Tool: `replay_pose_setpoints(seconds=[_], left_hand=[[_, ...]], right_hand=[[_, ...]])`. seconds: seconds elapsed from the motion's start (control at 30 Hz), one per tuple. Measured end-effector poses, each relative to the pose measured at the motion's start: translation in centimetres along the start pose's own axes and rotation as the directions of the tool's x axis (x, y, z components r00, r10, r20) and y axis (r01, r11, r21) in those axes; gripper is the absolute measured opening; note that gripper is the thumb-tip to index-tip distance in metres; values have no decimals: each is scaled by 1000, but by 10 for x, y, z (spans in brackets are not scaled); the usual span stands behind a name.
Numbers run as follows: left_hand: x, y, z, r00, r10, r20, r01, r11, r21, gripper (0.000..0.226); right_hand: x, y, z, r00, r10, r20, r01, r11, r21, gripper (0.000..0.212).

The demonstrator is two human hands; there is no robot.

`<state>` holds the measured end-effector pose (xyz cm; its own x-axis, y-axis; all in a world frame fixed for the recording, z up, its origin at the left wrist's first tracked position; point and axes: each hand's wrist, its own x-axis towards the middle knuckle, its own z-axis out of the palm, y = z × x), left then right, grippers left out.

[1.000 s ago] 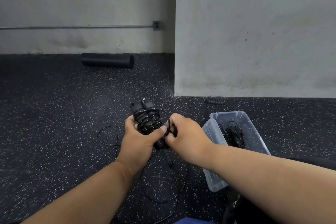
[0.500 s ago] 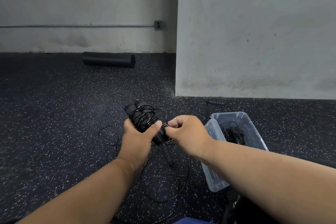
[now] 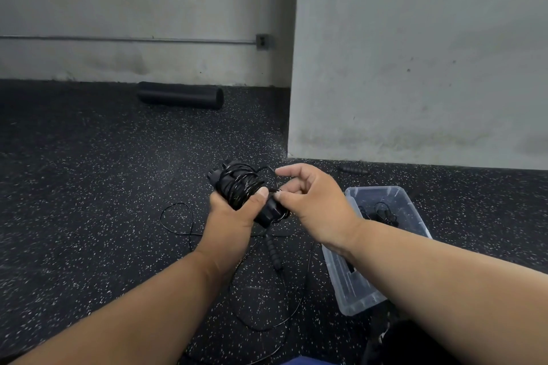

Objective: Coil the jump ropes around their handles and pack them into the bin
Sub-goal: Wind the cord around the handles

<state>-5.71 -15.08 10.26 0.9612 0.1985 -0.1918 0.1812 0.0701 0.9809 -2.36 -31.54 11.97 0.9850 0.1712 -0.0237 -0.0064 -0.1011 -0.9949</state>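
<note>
Item: black jump rope [image 3: 240, 187], cord coiled round its handles, gripped in your left hand [image 3: 229, 216], thumb across the coil. Your right hand [image 3: 311, 201] pinches the cord end just right of it, other fingers loosely spread. Clear bin [image 3: 355, 302]: on the floor, near right.

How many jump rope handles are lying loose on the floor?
2: one handle lies below the hands, another handle lies by the wall. Others may be hidden.
</note>
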Motion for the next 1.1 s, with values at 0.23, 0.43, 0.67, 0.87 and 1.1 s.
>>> replay_pose_setpoints(seconds=[0.23, 0.43, 0.67, 0.87, 1.1], left_hand=[[-1, 7, -4, 1000, 9, 9, -9, 998, -60, 47], [-5, 9, -3, 1000, -9, 27, 14, 981, -194, 47], [-4, 8, -5, 1000, 19, -17, -22, 979, -204, 37], [-1, 6, -1, 997, 57, -57, -68, 976, -206, 45], [1, 1, 0, 998, 39, -41, -47, 978, -204, 37]], right_hand=[[6, -11, -5, 984, 37, 174, -52, 995, 88, 19], [7, -8, -4, 917, 101, 386, -209, 946, 248, 27], [-3, -17, 2, 963, 7, 269, -7, 1000, -1, 30], [-9, -16, 5, 978, -148, 150, 183, 949, -255, 37], [-6, -15, 2, 971, -171, 165, 224, 893, -390, 24]])
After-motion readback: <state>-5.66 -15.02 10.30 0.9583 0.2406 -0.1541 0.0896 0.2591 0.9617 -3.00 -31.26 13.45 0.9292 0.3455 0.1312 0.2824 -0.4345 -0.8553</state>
